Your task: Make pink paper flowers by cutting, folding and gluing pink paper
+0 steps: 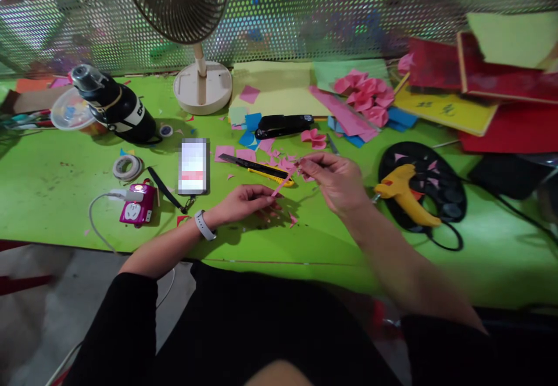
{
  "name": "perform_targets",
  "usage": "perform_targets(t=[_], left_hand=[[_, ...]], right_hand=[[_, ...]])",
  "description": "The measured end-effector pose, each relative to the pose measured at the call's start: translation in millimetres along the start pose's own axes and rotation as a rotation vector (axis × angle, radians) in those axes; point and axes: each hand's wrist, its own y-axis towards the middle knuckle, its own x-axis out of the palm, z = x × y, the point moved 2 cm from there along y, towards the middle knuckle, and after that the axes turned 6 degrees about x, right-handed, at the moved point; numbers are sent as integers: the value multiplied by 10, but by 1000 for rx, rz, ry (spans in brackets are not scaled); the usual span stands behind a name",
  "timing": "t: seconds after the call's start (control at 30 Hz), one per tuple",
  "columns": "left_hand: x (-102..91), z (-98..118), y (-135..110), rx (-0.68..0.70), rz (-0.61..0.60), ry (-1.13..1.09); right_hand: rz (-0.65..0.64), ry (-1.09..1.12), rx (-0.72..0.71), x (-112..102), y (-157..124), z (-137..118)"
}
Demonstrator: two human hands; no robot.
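Note:
A narrow strip of pink paper runs slantwise between my two hands above the green table. My left hand pinches its lower end between thumb and fingers. The upper end is in the fingertips of my right hand, which are closed around it. Just beyond the strip lies a yellow and black utility knife. Pink paper scraps are scattered by the knife, and a small folded pink paper flower sits behind my right hand.
A yellow glue gun rests on a black mat at right. Behind are a black stapler, pink paper flowers and a fan. To the left are a phone, a tape roll, a purple power adapter and a black bottle.

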Motion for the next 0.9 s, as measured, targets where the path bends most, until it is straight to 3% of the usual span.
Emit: perform_targets(t=[0.53, 0.7, 0.9], left_hand=[[16, 52, -9, -62, 49, -39], [-26, 82, -13, 16, 170, -13], [-70, 107, -20, 81, 226, -8]], right_hand=[[47, -32, -114, -54, 40, 56], [129, -148, -241, -64, -119, -109], [-257, -274, -62, 160, -344, -99]])
